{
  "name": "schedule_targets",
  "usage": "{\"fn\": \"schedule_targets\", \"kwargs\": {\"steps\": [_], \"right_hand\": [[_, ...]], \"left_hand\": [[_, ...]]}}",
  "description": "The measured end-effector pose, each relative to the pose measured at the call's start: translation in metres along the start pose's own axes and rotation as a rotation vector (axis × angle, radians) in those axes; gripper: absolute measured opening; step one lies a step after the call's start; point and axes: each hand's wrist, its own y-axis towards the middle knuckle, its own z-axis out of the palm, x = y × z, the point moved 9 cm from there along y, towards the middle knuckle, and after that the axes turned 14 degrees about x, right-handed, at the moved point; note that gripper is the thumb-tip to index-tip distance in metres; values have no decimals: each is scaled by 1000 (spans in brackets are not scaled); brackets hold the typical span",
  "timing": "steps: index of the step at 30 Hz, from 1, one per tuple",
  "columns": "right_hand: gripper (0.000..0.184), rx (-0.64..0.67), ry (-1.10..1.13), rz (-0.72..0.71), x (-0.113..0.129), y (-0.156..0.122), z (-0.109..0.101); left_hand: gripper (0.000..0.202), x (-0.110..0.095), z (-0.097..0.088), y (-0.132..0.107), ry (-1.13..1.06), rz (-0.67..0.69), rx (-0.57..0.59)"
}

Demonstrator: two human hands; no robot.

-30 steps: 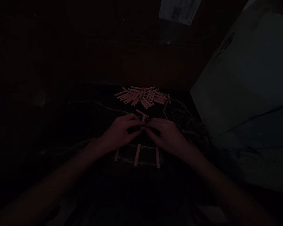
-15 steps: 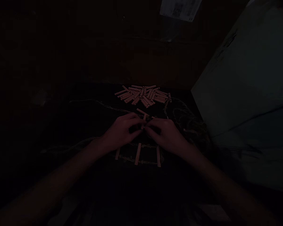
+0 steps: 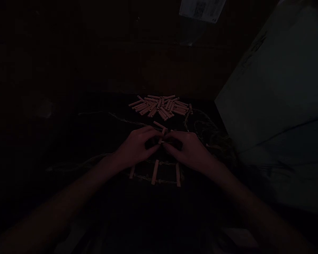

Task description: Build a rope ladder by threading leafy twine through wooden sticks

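Observation:
In the dim light, my left hand (image 3: 139, 144) pinches a short wooden dowel (image 3: 161, 139) that stands roughly on end between the two hands. My right hand (image 3: 187, 146) is closed at the fingertips on a thin pale bit of rope (image 3: 163, 142) against the dowel; the darkness blurs its exact path. Nearer to me lies a small rope ladder, its dowel rungs, such as the middle rung (image 3: 155, 172), joined by knotted rope (image 3: 167, 182). Just beyond my fingers rests a loose dowel (image 3: 159, 125).
Several drilled dowels (image 3: 163, 106) lie in a pile at the back. Rope strands (image 3: 127, 120) trail to the left, and a dark rope tangle (image 3: 214, 135) lies on the right. A pale wall (image 3: 278, 106) stands on the right; a paper sheet (image 3: 201, 10) is at the top.
Both hands keep nearly the same place. The right fingertips have shifted slightly away from the dowel, and a pale strand shows more clearly between them.

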Motion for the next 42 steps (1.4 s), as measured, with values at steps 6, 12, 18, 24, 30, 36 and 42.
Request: {"fn": "schedule_targets", "kwargs": {"steps": [6,12,18,24,30,36,42], "right_hand": [[8,-46,-15,-48,0,-1,-3],[6,-79,-46,-62,0,-1,-4],[7,-101,-51,-51,2,-1,-4],[7,-124,-76,-54,4,-2,-4],[7,-115,-72,-34,2,-1,-1],[8,-154,-58,3,0,-1,0],[8,-182,-37,44,-3,-2,5]], "left_hand": [[22,-2,-1,0,-7,-1,-7],[11,2,-2,-1,-11,-51,-12],[9,3,-1,-1,-16,-51,-8],[11,1,0,-1,6,-38,-6],[10,1,3,-2,26,-38,8],[10,1,5,-2,50,-43,-3],[9,-3,8,-4,99,-6,9]]}}
